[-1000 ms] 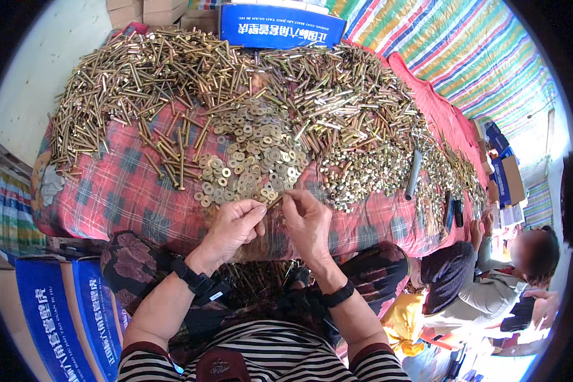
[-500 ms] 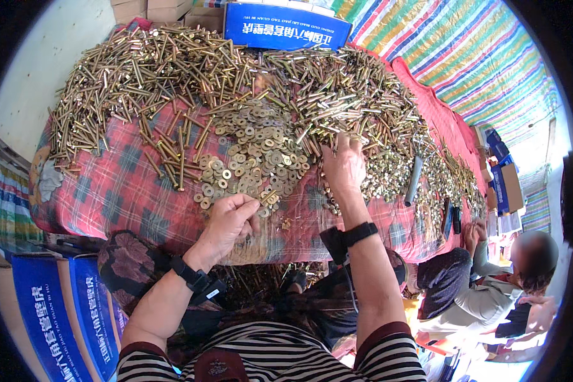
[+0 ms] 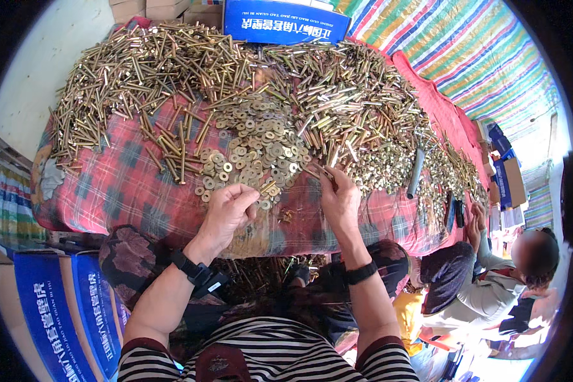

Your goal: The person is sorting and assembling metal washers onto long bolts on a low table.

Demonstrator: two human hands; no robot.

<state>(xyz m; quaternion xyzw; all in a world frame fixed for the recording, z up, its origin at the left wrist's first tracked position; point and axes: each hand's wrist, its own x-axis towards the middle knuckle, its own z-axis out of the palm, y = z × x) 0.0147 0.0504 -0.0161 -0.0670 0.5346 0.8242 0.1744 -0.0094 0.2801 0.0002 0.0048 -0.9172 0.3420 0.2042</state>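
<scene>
My left hand is closed, pinching a brass-coloured bolt whose end points up and to the right over the washers. To its right, my right hand has thumb and fingers together on a slim metal sleeve, partly hidden by the fingertips. Flat round washers lie heaped just beyond both hands. Loose long bolts are piled at the far left, and metal sleeves at the far right. Small nuts spread to the right of my right hand.
A red plaid cloth covers the work surface. On its right lies a grey tube. A blue box stands at the far edge; more blue boxes stand at lower left. Another person sits at the right.
My right hand has drawn back from the sleeve pile toward me, now with a sleeve in its fingers. My left hand stays nearly in place, still pinching the bolt.
</scene>
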